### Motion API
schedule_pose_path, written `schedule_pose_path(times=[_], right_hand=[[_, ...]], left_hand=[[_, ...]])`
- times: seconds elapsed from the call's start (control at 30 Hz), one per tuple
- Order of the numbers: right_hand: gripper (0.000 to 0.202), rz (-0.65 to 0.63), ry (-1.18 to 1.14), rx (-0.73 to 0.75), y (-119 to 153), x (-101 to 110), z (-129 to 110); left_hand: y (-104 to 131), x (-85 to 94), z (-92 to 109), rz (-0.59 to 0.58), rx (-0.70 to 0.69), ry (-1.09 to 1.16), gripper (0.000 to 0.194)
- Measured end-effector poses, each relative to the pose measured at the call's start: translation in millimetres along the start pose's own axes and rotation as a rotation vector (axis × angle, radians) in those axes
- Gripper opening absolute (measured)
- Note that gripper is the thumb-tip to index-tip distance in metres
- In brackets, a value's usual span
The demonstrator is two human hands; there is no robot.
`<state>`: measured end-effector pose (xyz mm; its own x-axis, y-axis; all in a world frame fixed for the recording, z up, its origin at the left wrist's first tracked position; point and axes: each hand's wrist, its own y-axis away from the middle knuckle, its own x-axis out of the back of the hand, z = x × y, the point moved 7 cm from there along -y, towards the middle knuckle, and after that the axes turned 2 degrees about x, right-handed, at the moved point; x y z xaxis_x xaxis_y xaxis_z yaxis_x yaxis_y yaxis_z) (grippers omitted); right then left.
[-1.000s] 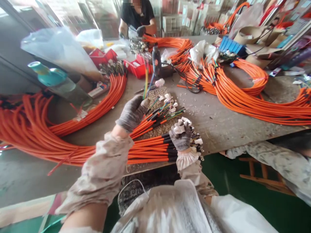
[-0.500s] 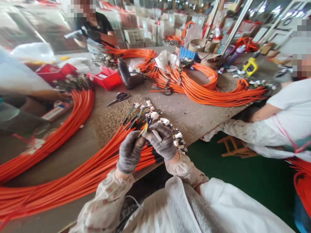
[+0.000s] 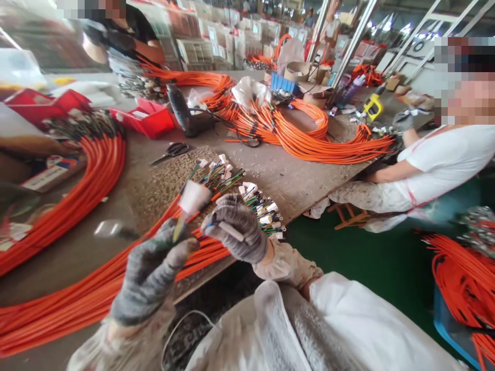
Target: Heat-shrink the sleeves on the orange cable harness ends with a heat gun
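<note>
My left hand (image 3: 149, 275), in a grey knit glove, holds a wire end. A blurred white connector (image 3: 193, 197) on yellow and green wire rises above its fingers, and a blurred metal terminal (image 3: 110, 229) sticks out to its left. My right hand (image 3: 242, 232), gloved alike, is curled closed with a short pale strip (image 3: 232, 232) lying across its fingers. A bit of blue wire (image 3: 209, 225) shows by its fingertips. Beneath both hands runs a bundle of orange cables (image 3: 96, 293), whose ends carry white connectors and loose coloured wires.
Another orange bundle (image 3: 104, 175) curves along the left. Scissors (image 3: 172, 150), red bins (image 3: 147, 118), a dark hand tool (image 3: 181, 111) and coiled cables (image 3: 309, 139) lie further back. A co-worker (image 3: 444, 154) sits at the right; another person (image 3: 127, 46) stands across the table.
My hands have moved apart. The left has swung left and nearer with the white connector in view above it; the right has shifted slightly left, still with the pale strip.
</note>
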<state>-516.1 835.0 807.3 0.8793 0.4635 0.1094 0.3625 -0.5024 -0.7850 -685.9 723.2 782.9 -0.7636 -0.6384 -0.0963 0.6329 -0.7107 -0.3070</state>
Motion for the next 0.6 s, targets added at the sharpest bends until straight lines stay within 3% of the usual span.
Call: schedule_pose_path(times=[0.13, 0.2, 0.3, 0.4, 0.53, 0.6], right_hand=[[0.075, 0.292, -0.420, -0.341, 0.1, 26.1, 22.9], [0.076, 0.277, -0.633, -0.563, 11.0, 13.6, 44.0], [0.056, 0.160, -0.803, -0.761, 32.6, -22.3, 61.4], [0.037, 0.179, -0.790, -0.704, 42.0, -38.3, 58.5], [0.034, 0.152, -0.670, -0.643, 41.4, -41.5, 52.4], [0.028, 0.120, -0.610, -0.589, 39.2, -40.2, 52.1]], left_hand=[[8.6, 17.1, 35.2, -0.223, -0.091, -0.274, 0.031], [8.7, 18.6, 45.4, -0.250, -0.091, -0.274, 0.048], [7.6, 10.9, 51.3, -0.310, -0.131, -0.180, 0.081], [9.4, 0.7, 50.9, -0.388, -0.213, -0.184, 0.086], [12.7, -6.7, 49.2, -0.459, -0.292, -0.204, 0.087], [12.5, -7.0, 48.7, -0.456, -0.286, -0.155, 0.079]])
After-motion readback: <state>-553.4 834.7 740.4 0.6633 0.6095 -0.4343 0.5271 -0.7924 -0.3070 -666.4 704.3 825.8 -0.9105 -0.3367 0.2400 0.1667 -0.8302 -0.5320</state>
